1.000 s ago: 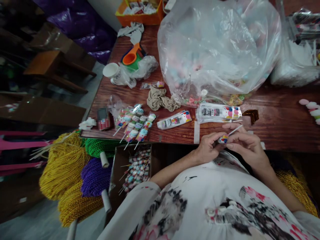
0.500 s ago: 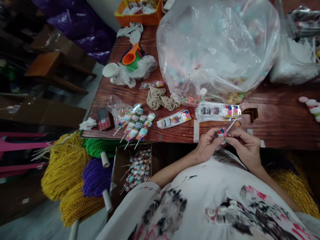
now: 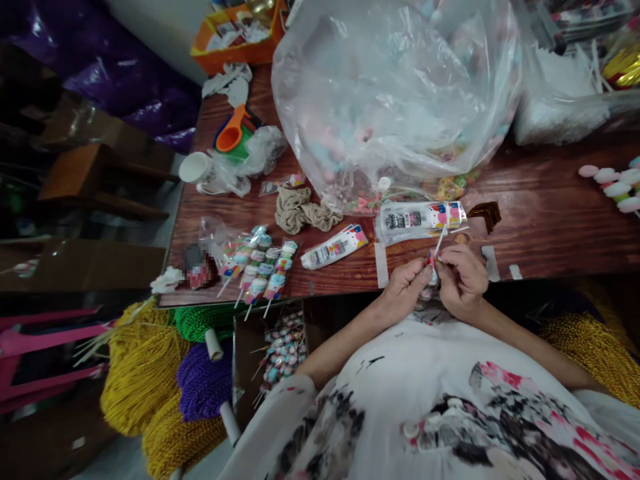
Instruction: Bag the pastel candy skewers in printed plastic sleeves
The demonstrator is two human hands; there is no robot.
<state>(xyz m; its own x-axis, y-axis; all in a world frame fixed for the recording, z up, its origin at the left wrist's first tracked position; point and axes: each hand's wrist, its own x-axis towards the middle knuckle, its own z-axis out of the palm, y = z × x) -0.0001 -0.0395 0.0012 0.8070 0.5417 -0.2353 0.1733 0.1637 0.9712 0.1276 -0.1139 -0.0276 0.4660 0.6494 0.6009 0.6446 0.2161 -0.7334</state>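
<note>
My white flowered blouse fills the bottom of the frame, below my two hands at work right of center. My left hand is closed, thumb and fingers pinching a wrapped candy stick; my right hand, fingers curled, pinches its wrapper near the white stick, which points up. The candy is held between both hands, just in front of the table's edge.

Lower left of center, a carton holds many more candy sticks, beside bundles of yellow cord and purple cord.

On the brown wooden table, a stack of printed wrappers lies just beyond my hands, a smaller stack to its left. Finished-looking candy sticks lie near the left corner, a beige cloth behind them. Farther back stand a white cup at left and a big clear bag at upper center; an orange bin sits at upper left.
</note>
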